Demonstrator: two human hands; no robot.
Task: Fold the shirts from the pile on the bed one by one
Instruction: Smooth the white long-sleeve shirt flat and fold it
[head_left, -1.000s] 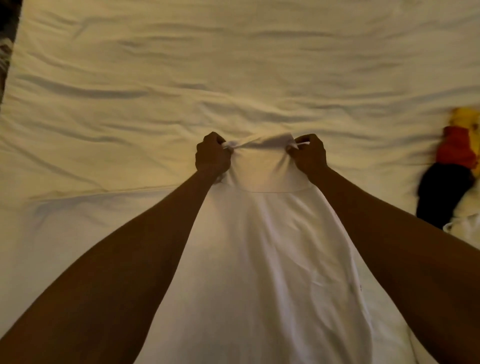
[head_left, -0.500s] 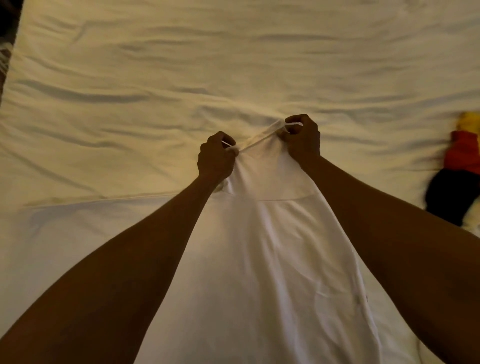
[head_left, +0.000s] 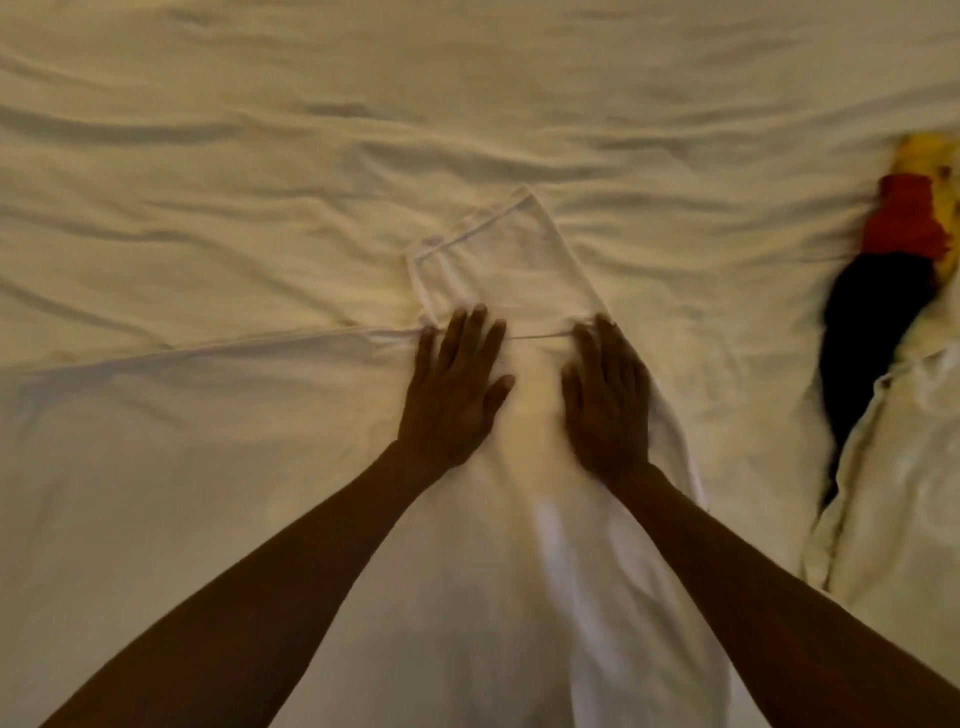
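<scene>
A: Bed (head_left: 208, 156), sheet creased. White shirt (head_left: 498, 260) lies mid-bed as a narrow strip. Hands?
B: Left hand (head_left: 452, 384) and right hand (head_left: 608, 395) flat, fingers straight, pressing it, gripping nothing. Risk: creases underneath may skew the fold.

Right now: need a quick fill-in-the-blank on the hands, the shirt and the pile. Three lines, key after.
1. The left hand and the right hand both rest on the ____ shirt.
2. The pile of clothes lies on the bed sheet to the person's ____.
3. In it, the red garment sits between the yellow garment and a ____ one.
Missing: white; right; black.
</scene>
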